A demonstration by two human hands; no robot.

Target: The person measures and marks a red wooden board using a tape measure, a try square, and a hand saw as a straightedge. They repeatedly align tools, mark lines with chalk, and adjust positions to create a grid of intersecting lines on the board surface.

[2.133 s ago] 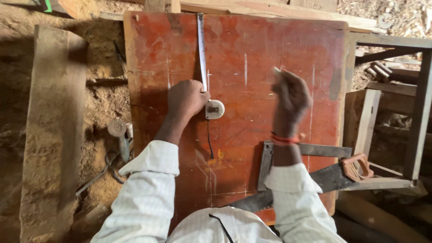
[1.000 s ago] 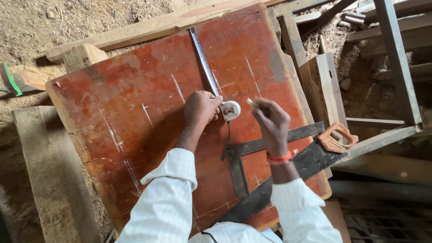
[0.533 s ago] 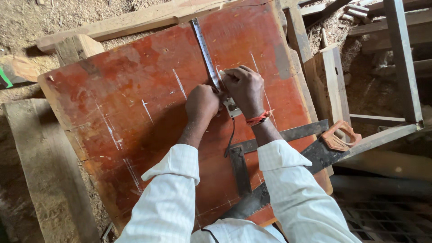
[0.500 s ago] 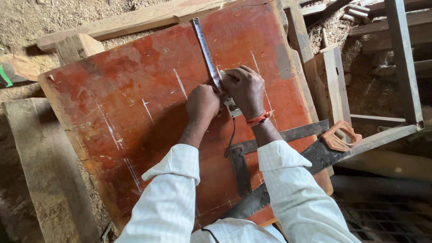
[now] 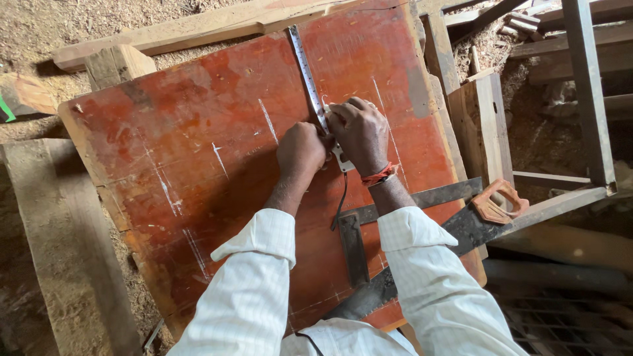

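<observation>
L hand (image 5: 301, 148) fisted, pressing tape measure (image 5: 307, 78) flat mid-way up red board (image 5: 198, 138). R hand (image 5: 361, 132) curled over white tape case (image 5: 343, 158), just beside L; grip unclear. Try square (image 5: 356, 244) & handsaw (image 5: 475, 224) near R sleeve.

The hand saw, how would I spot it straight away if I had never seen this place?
Find the big red-brown board under both hands. At its near right corner a dark blade runs slantwise, passing under the metal try square. That is the hand saw: only it has an orange-brown open-loop handle, jutting past the board's right edge.
</observation>
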